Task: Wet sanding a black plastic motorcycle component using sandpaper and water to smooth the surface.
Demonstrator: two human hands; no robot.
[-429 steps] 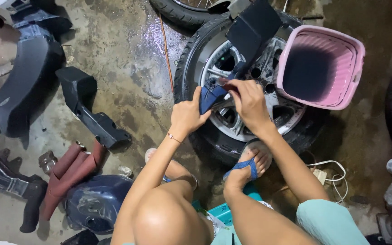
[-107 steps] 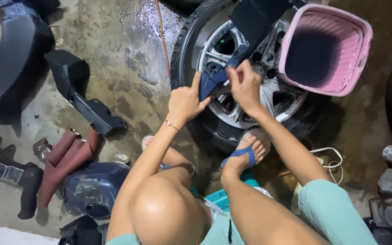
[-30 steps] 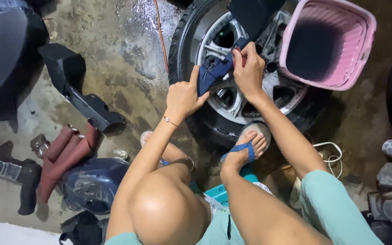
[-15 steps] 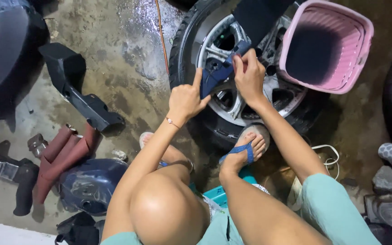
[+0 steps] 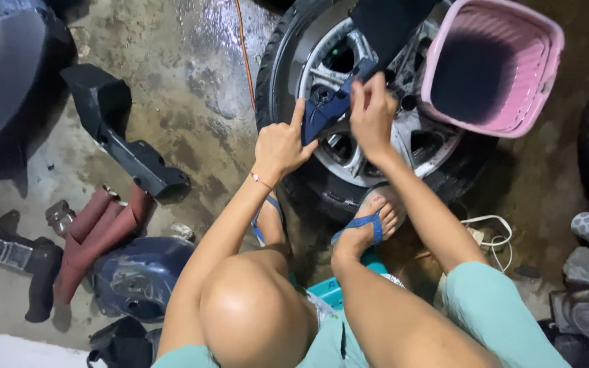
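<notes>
A dark blue cloth [image 5: 326,109] sits between the fingers – behind it a silver wheel [image 5: 356,146] in a black tyre [image 5: 275,75]. Right of the fingers a pink basket [image 5: 492,68]. Below them blue sandals [image 5: 364,223] – and light green shorts [image 5: 492,313]

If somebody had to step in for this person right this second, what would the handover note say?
Left hand: grips the lower end of a dark blue cloth.
Right hand: pinches the cloth's upper part.
The cloth is held over the silver rim of a car wheel lying flat on wet concrete; a pink basket rests on the tyre's far side.
Done: cloth in both hands.
Left: how far the rim has been wiped cannot be told.
</notes>
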